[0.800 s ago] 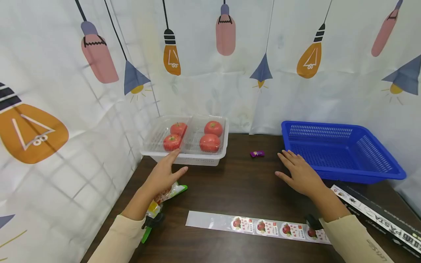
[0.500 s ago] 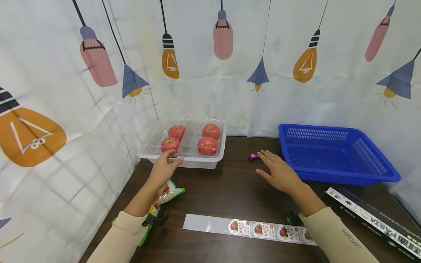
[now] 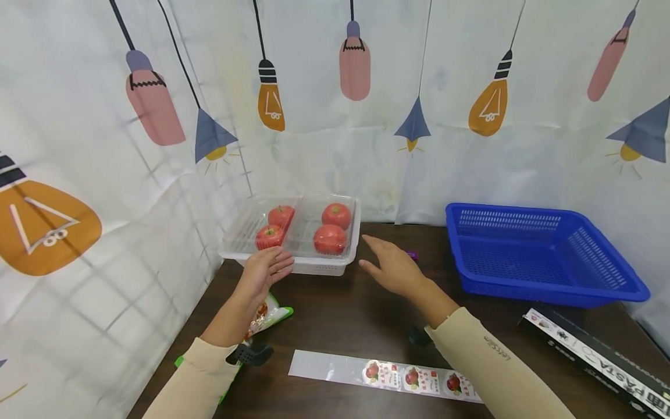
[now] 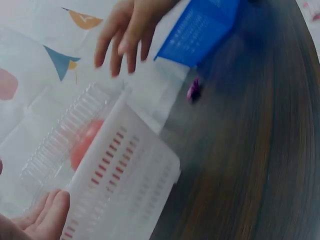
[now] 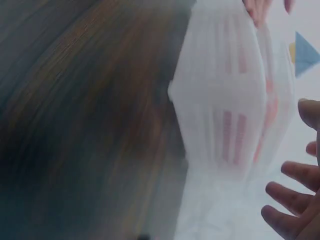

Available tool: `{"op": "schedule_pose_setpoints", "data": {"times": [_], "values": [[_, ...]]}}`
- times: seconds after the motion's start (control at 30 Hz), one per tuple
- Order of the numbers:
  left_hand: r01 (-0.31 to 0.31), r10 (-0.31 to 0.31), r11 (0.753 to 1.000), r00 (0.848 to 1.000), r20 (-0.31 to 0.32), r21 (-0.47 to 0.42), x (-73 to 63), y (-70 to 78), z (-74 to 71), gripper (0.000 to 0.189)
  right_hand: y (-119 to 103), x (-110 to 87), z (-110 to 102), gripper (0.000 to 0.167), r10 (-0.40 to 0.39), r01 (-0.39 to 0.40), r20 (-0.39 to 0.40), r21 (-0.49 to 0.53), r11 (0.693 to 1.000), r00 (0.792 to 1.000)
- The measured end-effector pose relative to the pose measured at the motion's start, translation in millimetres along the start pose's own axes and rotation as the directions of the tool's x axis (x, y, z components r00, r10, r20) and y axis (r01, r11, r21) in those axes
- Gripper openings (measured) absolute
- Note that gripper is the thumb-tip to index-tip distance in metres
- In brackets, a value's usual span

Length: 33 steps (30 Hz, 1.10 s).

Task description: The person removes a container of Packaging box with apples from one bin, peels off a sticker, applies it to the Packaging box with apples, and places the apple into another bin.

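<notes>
Head view, black box [image 3: 602, 364]: we read "PASTA".
Right sleeve [image 3: 487, 361]: "LetsSlim".
Apples [image 3: 330, 239]: under clear plastic, white basket [image 3: 319, 267], surface's [image 3: 340, 314] back left.
Left hand [image 3: 263, 272]: fingers loosely extended at basket's front, gripping nothing; contact unclear.
Right hand [image 3: 398, 269]: fingers extended, nothing held; swung from purple candy [image 3: 412, 255] toward basket.

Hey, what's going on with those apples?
Someone's left hand is at the front edge of the white basket, though I can't tell if it is touching. The right hand is in the air to that basket's right, holding nothing. Four red apples show through clear plastic in the basket, which stands on the table. A sticker strip lies nearer the person, and the blue basket is off to the right.
</notes>
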<state>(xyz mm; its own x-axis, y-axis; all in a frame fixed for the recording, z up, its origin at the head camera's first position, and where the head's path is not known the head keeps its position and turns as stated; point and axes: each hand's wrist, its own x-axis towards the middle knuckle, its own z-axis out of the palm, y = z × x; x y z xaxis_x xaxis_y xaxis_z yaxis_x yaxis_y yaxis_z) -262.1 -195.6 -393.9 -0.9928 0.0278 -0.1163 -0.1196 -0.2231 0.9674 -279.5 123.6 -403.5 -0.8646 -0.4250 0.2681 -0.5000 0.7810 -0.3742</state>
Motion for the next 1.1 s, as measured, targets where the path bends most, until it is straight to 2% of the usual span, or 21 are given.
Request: {"op": "schedule_pose_setpoints", "data": {"times": [0.07, 0.17, 0.27, 0.33, 0.47, 0.63, 0.8, 0.97, 1.1], "values": [[0.028, -0.029, 0.993, 1.0, -0.008, -0.115, 0.5, 2.3, 5.6, 0.047, -6, 6.9, 5, 0.069, -0.02, 0.02, 0.01, -0.007, 1.0, 1.0], [0.063, -0.067, 0.97, 0.998, -0.011, -0.237, 3.0, 7.3, 13.5, 0.044, -13, 13.6, 11, 0.072, -0.021, 0.022, 0.028, -0.007, 1.0, 0.999], [0.075, -0.079, 0.951, 0.997, 0.0, -0.3, 6.6, 12.9, 20.0, 0.047, -18, 17.4, 15, 0.076, -0.018, 0.017, 0.037, 0.012, 1.0, 0.999], [0.07, -0.071, 0.949, 0.997, 0.009, -0.307, 8.3, 16.6, 23.6, 0.048, -20, 18.7, 18, 0.077, -0.01, 0.009, 0.038, 0.024, 1.0, 0.999], [0.037, -0.041, 0.96, 0.999, -0.009, -0.279, 10.1, 22.8, 32.8, 0.038, -23, 18.8, 20, 0.075, 0.0, -0.002, 0.031, 0.068, 0.998, 1.0], [-0.009, 0.003, 0.987, 0.999, -0.037, -0.158, 10.9, 25.7, 45.9, 0.017, -24, 15.0, 22, 0.067, 0.025, -0.029, 0.03, 0.123, 0.992, 0.999], [-0.023, 0.022, 1.0, 0.998, -0.057, -0.013, 14.9, 27.8, 52.0, 0.023, -24, 14.8, 23, 0.061, 0.048, -0.05, 0.015, 0.187, 0.981, 0.999], [-0.014, 0.021, 0.997, 0.996, -0.083, 0.075, 22.7, 28.0, 55.6, 0.035, -28, 16.5, 21, 0.058, 0.057, -0.058, 0.01, 0.247, 0.967, 0.998], [-0.002, 0.018, 0.993, 0.991, -0.129, 0.12, 30.3, 26.0, 60.9, 0.046, -30, 13.9, 21, 0.058, 0.053, -0.049, -0.008, 0.276, 0.96, 0.999]]}}
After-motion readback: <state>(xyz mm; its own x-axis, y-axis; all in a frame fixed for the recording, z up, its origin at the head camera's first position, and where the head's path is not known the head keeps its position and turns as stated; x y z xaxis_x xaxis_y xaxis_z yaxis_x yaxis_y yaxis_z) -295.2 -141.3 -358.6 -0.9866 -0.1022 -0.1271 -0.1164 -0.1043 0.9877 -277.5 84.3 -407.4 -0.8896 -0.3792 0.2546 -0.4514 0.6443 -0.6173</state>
